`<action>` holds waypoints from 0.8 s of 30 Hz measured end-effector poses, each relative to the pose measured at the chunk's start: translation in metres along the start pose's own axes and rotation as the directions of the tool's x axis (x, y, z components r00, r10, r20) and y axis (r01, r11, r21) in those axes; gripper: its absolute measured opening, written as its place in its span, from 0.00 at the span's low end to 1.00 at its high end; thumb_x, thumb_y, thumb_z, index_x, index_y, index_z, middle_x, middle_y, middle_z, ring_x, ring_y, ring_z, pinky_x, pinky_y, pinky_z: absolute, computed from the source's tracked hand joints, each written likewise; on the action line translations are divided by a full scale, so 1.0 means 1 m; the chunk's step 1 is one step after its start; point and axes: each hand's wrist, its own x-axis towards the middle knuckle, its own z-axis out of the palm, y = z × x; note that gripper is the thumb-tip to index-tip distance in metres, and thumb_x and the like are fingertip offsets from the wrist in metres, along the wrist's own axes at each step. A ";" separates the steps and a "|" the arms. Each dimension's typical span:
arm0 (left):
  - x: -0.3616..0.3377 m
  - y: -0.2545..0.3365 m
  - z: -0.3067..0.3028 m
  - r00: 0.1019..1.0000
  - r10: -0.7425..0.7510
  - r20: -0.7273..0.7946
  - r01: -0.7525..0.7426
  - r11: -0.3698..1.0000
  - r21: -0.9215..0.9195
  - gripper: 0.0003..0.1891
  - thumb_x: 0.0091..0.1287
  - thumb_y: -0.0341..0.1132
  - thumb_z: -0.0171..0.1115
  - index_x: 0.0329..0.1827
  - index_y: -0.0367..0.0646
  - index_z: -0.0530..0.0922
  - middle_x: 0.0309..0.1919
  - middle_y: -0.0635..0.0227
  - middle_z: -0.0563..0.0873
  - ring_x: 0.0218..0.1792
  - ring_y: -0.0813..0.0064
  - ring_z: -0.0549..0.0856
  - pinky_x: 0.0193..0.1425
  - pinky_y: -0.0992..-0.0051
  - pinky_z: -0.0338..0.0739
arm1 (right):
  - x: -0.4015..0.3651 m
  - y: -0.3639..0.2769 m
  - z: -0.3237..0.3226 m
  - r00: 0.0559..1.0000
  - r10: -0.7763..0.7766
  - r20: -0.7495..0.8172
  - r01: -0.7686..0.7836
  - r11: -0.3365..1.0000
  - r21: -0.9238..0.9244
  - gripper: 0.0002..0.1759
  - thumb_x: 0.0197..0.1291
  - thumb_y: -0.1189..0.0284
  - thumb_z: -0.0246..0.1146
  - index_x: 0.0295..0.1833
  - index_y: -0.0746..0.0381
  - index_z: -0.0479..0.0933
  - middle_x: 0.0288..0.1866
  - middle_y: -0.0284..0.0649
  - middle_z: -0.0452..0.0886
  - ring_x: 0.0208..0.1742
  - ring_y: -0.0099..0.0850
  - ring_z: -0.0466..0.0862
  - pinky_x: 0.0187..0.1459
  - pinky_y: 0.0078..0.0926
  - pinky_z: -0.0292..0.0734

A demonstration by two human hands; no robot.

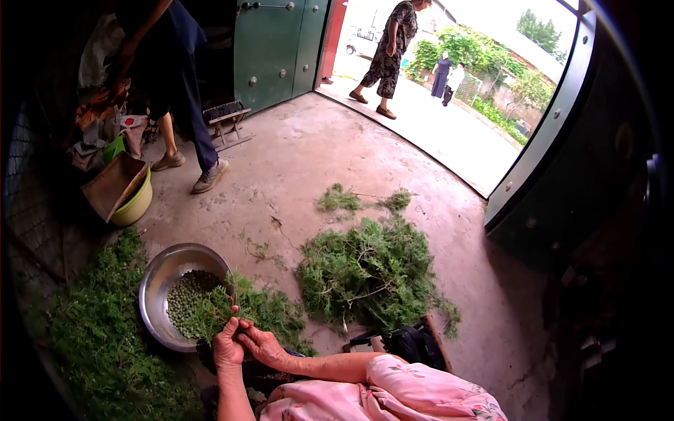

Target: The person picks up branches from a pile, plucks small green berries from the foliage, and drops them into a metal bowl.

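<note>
My left hand (229,345) is closed at the near rim of a metal bowl (154,313), its fingertips on the stem of a green leafy sprig (216,306). Right beside it, my right hand (261,345) has its fingers bent in towards the same stem; what they pinch is too small to make out. The sprig leans over the bowl, which holds many small green pods or berries (184,298). More cut greenery (277,312) lies against the bowl's right side.
A large heap of branches (368,270) lies to the right, another (105,337) to the left. A yellow-green bucket (135,203) with a woven tray (116,184) stands behind. One person (189,91) stands near a small stool (226,119); others are beyond the open green door (274,52).
</note>
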 end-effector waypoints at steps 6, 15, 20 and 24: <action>0.000 -0.001 -0.001 1.000 0.015 0.007 -0.015 1.000 -0.005 0.22 0.59 0.36 0.64 0.55 0.38 0.70 0.26 0.67 0.80 0.35 0.69 0.80 0.47 0.71 0.73 | 0.000 0.004 0.000 1.000 -0.006 0.018 0.006 1.000 -0.017 0.13 0.62 0.66 0.55 0.49 0.60 0.70 0.33 0.54 0.78 0.34 0.53 0.79 0.35 0.43 0.74; 0.002 -0.001 -0.001 0.999 0.010 -0.039 -0.013 0.998 -0.069 0.20 0.60 0.42 0.63 0.52 0.42 0.73 0.25 0.67 0.80 0.31 0.68 0.80 0.43 0.70 0.75 | -0.001 -0.005 0.001 0.999 -0.037 -0.035 0.036 0.999 -0.021 0.14 0.63 0.68 0.55 0.52 0.62 0.70 0.34 0.52 0.77 0.36 0.48 0.80 0.37 0.35 0.75; -0.009 -0.002 -0.005 0.990 0.002 -0.142 -0.003 1.000 -0.009 0.16 0.62 0.42 0.60 0.40 0.36 0.78 0.30 0.62 0.83 0.33 0.68 0.82 0.41 0.71 0.76 | -0.005 -0.005 -0.003 1.000 -0.005 -0.014 0.005 1.000 0.004 0.11 0.63 0.68 0.55 0.34 0.65 0.67 0.26 0.49 0.73 0.26 0.44 0.75 0.28 0.35 0.70; 0.000 0.002 0.000 0.990 0.024 -0.136 -0.038 0.994 -0.101 0.13 0.61 0.38 0.60 0.39 0.35 0.78 0.31 0.61 0.83 0.31 0.68 0.82 0.37 0.70 0.78 | -0.005 -0.008 -0.006 1.000 -0.011 -0.029 0.012 0.999 0.043 0.10 0.63 0.69 0.56 0.34 0.64 0.68 0.24 0.47 0.69 0.24 0.40 0.71 0.29 0.31 0.69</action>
